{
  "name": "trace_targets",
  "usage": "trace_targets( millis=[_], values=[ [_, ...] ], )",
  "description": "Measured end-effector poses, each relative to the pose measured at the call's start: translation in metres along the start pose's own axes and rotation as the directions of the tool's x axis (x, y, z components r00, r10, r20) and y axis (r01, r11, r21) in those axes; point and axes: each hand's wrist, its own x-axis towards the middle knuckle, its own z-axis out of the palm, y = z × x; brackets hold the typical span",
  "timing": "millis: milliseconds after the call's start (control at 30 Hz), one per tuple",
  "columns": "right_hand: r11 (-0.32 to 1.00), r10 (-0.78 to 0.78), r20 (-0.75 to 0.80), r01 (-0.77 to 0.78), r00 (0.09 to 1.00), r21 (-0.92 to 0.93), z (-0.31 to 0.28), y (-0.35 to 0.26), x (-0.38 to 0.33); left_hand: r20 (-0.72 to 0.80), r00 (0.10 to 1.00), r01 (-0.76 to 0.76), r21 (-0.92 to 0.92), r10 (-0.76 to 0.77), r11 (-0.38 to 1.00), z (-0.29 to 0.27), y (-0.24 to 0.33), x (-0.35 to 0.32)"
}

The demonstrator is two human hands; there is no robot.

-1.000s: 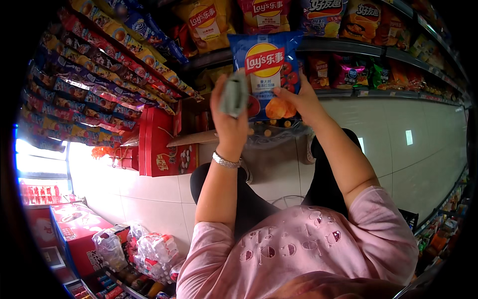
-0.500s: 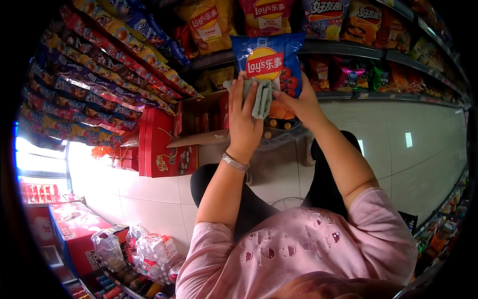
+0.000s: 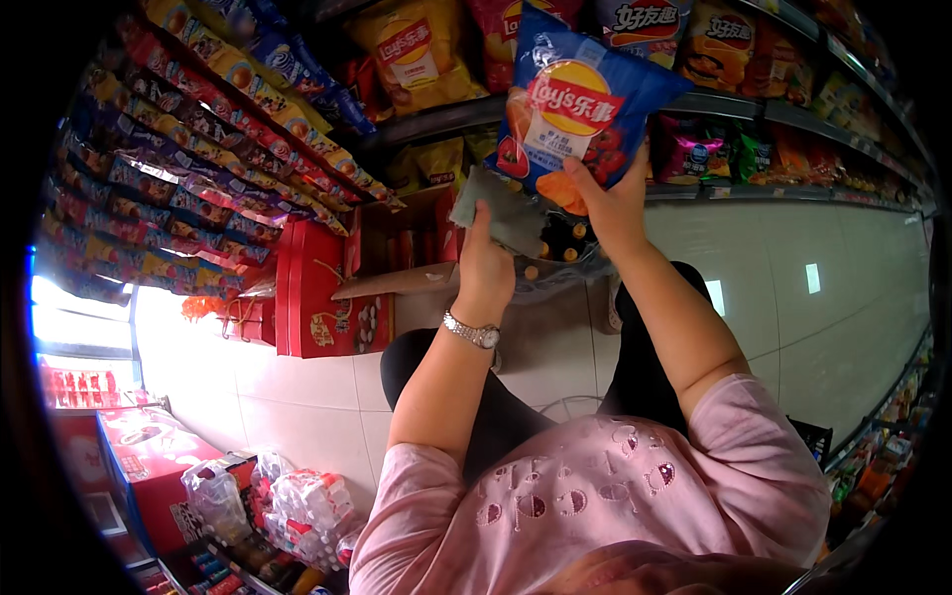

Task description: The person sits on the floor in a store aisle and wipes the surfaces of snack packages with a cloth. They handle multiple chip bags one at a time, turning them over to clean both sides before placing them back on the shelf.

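My right hand (image 3: 617, 203) grips the lower edge of a blue bag of crisps (image 3: 580, 104) and holds it up in front of the snack shelves. My left hand (image 3: 486, 270), with a silver watch on its wrist, holds a grey-green cloth (image 3: 499, 206) against the bag's lower left side. Both arms reach forward from my pink top. My legs in black trousers show below the arms.
Shelves of snack bags (image 3: 416, 50) run across the top and down the left. An open cardboard box (image 3: 402, 248) and red gift boxes (image 3: 317, 288) stand on the tiled floor. Shrink-wrapped bottles (image 3: 297, 506) lie at lower left. An aisle with more shelves stretches right.
The bag of crisps has been raised and tilted. My left hand has dropped with the cloth from the bag's front down to its lower left edge.
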Motion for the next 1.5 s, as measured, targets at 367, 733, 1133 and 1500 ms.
trace_targets(
  millis=[367, 733, 1133, 1500],
  values=[
    [0.865, -0.243, 0.487, 0.414, 0.839, -0.282, 0.018, -0.009, -0.032, 0.210, 0.977, -0.020, -0.132, 0.048, 0.991, 0.025, 0.013, -0.003],
    [0.650, -0.446, 0.715, 0.744, 0.538, -0.155, 0.022, -0.027, -0.043, 0.452, 0.879, 0.309, -0.297, -0.152, 0.904, -0.023, 0.028, 0.018],
    [0.619, -0.460, 0.728, 0.771, 0.509, -0.148, 0.019, -0.030, -0.044, 0.497, 0.859, 0.331, -0.354, -0.124, 0.875, -0.027, 0.025, 0.013],
    [0.611, -0.518, 0.713, 0.788, 0.472, -0.077, 0.020, -0.026, -0.046, 0.417, 0.888, 0.332, -0.288, -0.195, 0.898, -0.029, 0.020, 0.016]
  ],
)
